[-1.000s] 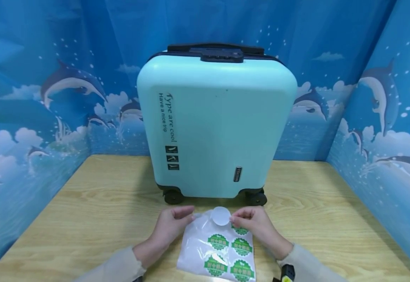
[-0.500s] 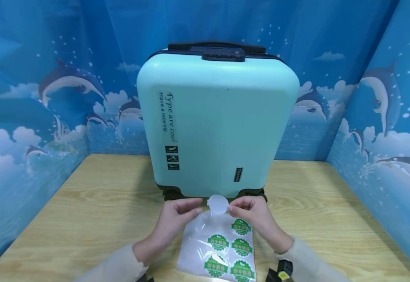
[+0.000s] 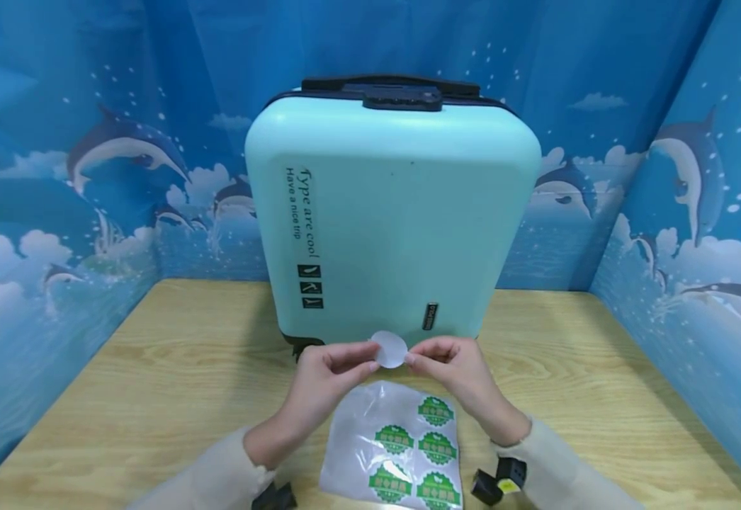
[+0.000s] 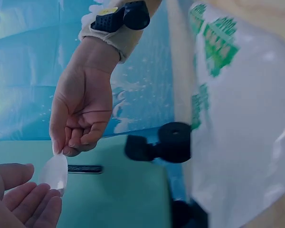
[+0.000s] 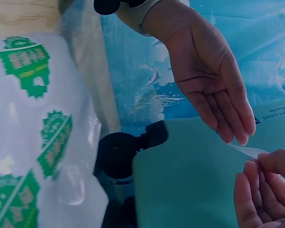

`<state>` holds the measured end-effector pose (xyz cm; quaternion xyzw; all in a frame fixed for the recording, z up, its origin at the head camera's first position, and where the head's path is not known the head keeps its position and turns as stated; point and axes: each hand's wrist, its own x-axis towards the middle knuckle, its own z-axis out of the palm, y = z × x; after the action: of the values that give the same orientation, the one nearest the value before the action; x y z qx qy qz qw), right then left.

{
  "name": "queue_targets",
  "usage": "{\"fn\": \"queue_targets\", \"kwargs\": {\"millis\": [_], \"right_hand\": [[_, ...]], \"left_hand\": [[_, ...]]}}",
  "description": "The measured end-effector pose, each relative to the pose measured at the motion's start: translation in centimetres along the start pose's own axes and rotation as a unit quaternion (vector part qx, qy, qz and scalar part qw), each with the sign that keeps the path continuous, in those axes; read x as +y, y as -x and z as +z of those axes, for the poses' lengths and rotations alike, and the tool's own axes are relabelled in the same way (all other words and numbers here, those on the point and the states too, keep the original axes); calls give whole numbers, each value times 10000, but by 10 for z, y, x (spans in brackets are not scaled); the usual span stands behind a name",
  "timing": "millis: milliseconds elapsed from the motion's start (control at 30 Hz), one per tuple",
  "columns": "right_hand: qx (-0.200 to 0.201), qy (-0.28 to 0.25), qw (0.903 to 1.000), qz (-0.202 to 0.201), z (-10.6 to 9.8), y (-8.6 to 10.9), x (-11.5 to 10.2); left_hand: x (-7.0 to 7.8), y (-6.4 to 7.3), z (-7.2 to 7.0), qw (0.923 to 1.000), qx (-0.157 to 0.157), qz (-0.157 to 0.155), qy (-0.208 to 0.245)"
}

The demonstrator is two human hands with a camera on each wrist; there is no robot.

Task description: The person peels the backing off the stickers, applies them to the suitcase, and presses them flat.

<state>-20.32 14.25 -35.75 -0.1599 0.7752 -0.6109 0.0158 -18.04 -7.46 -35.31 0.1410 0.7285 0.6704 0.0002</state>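
Observation:
A round whitish sticker (image 3: 389,350), its pale face toward the head camera, hangs in front of the suitcase's lower edge. My right hand (image 3: 462,379) pinches its right edge between thumb and index finger. My left hand (image 3: 326,379) is at its left edge with fingers fairly straight; in the left wrist view the left thumb stands apart from the sticker (image 4: 56,175), and the fingertips reach its lower edge. Below both hands lies a clear-white sheet (image 3: 348,453) with several green scalloped labels (image 3: 436,447). The mint-green suitcase (image 3: 383,227) stands upright behind.
The suitcase rests on a wooden table (image 3: 555,397), with black wheels (image 5: 118,153) under it and a black handle (image 3: 402,88) on top. Blue dolphin-print sheeting (image 3: 122,212) encloses the back and sides. Black devices (image 3: 501,482) are worn on both wrists.
The round sticker has risen off the sheet's top edge toward the suitcase in my right hand. My left hand has moved up and closer to it. The sheet has stayed put.

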Motion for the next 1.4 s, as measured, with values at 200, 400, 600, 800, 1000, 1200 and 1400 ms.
{"fn": "queue_targets", "kwargs": {"millis": [200,400,600,800,1000,1200,1400], "right_hand": [[36,29,9994,-336,0,-3,-15],[-23,-33,9988,-483,1,-5,-31],[-68,-106,9977,-663,2,-7,-44],[-118,-249,9972,-692,2,-10,-53],[-157,-334,9969,-699,3,-14,-59],[-182,-525,9954,-785,4,-17,-65],[-147,-582,9939,-922,5,-20,-69]], "left_hand": [[13,-4,3,9986,-81,501,-112],[22,-8,6,9974,-28,658,-286],[30,-10,8,9951,155,899,-381],[34,-10,9,9934,213,1100,-264],[34,-13,9,9877,312,1520,-171],[35,-18,11,9790,450,1985,83],[35,-20,13,9720,717,2238,51]]}}
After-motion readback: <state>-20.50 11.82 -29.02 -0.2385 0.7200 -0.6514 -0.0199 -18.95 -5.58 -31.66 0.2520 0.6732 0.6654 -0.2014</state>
